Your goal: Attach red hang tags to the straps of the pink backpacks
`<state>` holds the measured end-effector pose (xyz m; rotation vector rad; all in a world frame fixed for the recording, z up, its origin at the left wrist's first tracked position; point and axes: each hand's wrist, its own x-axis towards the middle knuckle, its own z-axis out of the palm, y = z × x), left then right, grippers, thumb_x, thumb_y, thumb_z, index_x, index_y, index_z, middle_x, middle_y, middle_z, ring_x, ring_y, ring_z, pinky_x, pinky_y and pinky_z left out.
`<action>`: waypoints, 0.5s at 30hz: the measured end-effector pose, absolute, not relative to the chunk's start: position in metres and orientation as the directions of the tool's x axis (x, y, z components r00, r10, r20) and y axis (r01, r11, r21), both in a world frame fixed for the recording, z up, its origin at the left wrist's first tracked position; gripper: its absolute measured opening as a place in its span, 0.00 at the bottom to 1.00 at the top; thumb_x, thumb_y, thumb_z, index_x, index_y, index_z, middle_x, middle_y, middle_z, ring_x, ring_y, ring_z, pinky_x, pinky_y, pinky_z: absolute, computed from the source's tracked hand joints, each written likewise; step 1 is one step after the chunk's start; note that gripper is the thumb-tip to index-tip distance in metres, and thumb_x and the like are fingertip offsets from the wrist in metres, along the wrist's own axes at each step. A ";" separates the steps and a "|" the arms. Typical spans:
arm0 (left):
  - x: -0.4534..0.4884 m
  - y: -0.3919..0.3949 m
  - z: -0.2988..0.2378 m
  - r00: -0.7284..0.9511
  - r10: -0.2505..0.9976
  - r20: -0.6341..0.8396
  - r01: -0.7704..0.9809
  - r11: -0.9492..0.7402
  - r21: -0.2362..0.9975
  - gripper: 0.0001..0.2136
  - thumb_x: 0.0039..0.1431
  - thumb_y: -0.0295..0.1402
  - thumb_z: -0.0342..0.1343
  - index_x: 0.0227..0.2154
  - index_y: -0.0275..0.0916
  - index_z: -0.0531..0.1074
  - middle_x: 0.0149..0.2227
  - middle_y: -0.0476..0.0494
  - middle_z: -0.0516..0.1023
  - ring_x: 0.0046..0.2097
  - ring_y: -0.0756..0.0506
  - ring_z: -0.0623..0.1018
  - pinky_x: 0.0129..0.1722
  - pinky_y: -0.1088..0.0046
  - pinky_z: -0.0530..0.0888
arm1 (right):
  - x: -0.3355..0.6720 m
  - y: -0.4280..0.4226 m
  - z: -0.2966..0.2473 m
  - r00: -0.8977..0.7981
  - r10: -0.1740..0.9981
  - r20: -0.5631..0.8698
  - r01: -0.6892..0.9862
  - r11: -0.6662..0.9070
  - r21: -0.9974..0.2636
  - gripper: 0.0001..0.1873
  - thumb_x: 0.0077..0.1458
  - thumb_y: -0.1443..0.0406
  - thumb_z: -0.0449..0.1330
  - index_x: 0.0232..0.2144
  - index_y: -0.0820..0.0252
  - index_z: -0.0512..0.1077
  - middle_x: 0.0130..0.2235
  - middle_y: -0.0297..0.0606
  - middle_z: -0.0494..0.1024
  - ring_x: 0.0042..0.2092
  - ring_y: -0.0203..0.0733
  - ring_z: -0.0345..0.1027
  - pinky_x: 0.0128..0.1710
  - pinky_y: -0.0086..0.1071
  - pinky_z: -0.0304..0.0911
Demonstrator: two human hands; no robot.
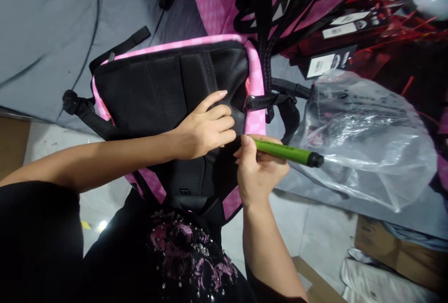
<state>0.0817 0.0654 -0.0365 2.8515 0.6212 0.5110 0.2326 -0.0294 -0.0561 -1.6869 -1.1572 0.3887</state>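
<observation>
A pink and black backpack (154, 88) lies with its black padded back panel facing up on a grey table cover. My left hand (206, 125) rests on the panel with its fingers curled and pressed against the fabric near the pink edge. My right hand (257, 167) is closed round a green pen-like tool (285, 152) with a black end. The tool's near tip sits at the backpack's pink trim, just beside my left fingertips. Black straps (273, 100) with a buckle hang off the right side of the backpack.
A clear plastic bag (367, 135) lies to the right. More pink and red backpacks with tags (320, 65) are piled at the back. Cardboard boxes (395, 251) stand on the floor at lower right. The grey cover (45, 37) stretches left.
</observation>
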 end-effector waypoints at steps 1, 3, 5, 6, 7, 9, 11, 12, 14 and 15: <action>0.082 0.065 -0.037 0.849 0.444 0.287 0.370 -0.887 0.276 0.10 0.65 0.32 0.47 0.31 0.43 0.73 0.35 0.49 0.70 0.49 0.46 0.70 0.68 0.51 0.53 | 0.233 -0.029 -0.056 0.492 0.831 0.260 0.518 -0.039 -0.855 0.14 0.58 0.55 0.62 0.31 0.61 0.71 0.21 0.31 0.73 0.19 0.35 0.67 0.22 0.31 0.66; 0.081 0.065 -0.038 0.839 0.461 0.289 0.368 -0.872 0.323 0.10 0.64 0.32 0.48 0.30 0.43 0.72 0.35 0.50 0.69 0.49 0.46 0.70 0.68 0.50 0.53 | 0.234 -0.029 -0.056 0.484 0.840 0.245 0.521 -0.052 -0.852 0.14 0.59 0.54 0.61 0.31 0.60 0.71 0.23 0.33 0.74 0.19 0.36 0.67 0.22 0.32 0.66; 0.081 0.065 -0.039 0.830 0.472 0.298 0.365 -0.863 0.351 0.09 0.64 0.31 0.48 0.30 0.43 0.72 0.34 0.50 0.69 0.49 0.46 0.70 0.68 0.50 0.53 | 0.235 -0.029 -0.056 0.475 0.843 0.251 0.539 -0.053 -0.841 0.15 0.59 0.54 0.61 0.29 0.59 0.71 0.24 0.34 0.75 0.20 0.37 0.68 0.22 0.33 0.67; 0.081 0.065 -0.039 0.826 0.475 0.303 0.362 -0.860 0.360 0.09 0.64 0.31 0.49 0.30 0.43 0.72 0.34 0.50 0.69 0.49 0.46 0.70 0.68 0.50 0.54 | 0.235 -0.029 -0.056 0.478 0.839 0.260 0.547 -0.052 -0.836 0.15 0.59 0.54 0.61 0.29 0.59 0.71 0.24 0.35 0.75 0.20 0.37 0.68 0.22 0.33 0.67; 0.081 0.065 -0.039 0.823 0.478 0.306 0.361 -0.857 0.368 0.09 0.64 0.31 0.48 0.30 0.43 0.72 0.34 0.50 0.69 0.49 0.46 0.70 0.68 0.51 0.54 | 0.234 -0.029 -0.056 0.482 0.835 0.265 0.546 -0.050 -0.836 0.15 0.59 0.54 0.61 0.29 0.59 0.72 0.24 0.35 0.75 0.20 0.37 0.68 0.23 0.34 0.67; 0.081 0.065 -0.039 0.822 0.482 0.303 0.361 -0.853 0.377 0.10 0.64 0.31 0.48 0.29 0.43 0.72 0.34 0.50 0.68 0.49 0.46 0.70 0.68 0.51 0.55 | 0.234 -0.029 -0.056 0.475 0.843 0.252 0.527 -0.042 -0.849 0.14 0.59 0.55 0.62 0.31 0.59 0.72 0.23 0.34 0.74 0.20 0.38 0.68 0.22 0.33 0.66; 0.081 0.064 -0.039 0.822 0.488 0.294 0.370 -0.850 0.375 0.10 0.64 0.31 0.48 0.29 0.43 0.72 0.34 0.50 0.68 0.49 0.46 0.70 0.67 0.51 0.55 | 0.234 -0.028 -0.056 0.464 0.851 0.247 0.519 -0.035 -0.854 0.13 0.58 0.55 0.62 0.31 0.60 0.72 0.24 0.34 0.74 0.20 0.37 0.68 0.22 0.33 0.66; 0.082 0.064 -0.039 0.823 0.489 0.288 0.377 -0.851 0.366 0.11 0.64 0.32 0.47 0.30 0.43 0.72 0.34 0.50 0.69 0.49 0.47 0.70 0.68 0.51 0.55 | 0.234 -0.028 -0.056 0.463 0.850 0.253 0.525 -0.033 -0.851 0.13 0.58 0.55 0.62 0.31 0.60 0.71 0.24 0.34 0.75 0.20 0.37 0.68 0.22 0.33 0.66; 0.082 0.063 -0.038 0.829 0.488 0.271 0.394 -0.856 0.335 0.12 0.66 0.32 0.45 0.30 0.43 0.73 0.34 0.50 0.69 0.49 0.47 0.70 0.68 0.51 0.55 | 0.235 -0.027 -0.056 0.459 0.851 0.255 0.530 -0.032 -0.848 0.13 0.58 0.55 0.62 0.31 0.60 0.72 0.25 0.35 0.75 0.21 0.37 0.68 0.23 0.33 0.66; 0.083 0.063 -0.037 0.831 0.488 0.266 0.402 -0.859 0.317 0.13 0.66 0.32 0.45 0.30 0.43 0.73 0.34 0.50 0.69 0.49 0.47 0.70 0.68 0.51 0.55 | 0.235 -0.027 -0.056 0.458 0.852 0.253 0.530 -0.033 -0.847 0.13 0.58 0.56 0.62 0.31 0.60 0.72 0.25 0.35 0.75 0.21 0.37 0.68 0.23 0.33 0.66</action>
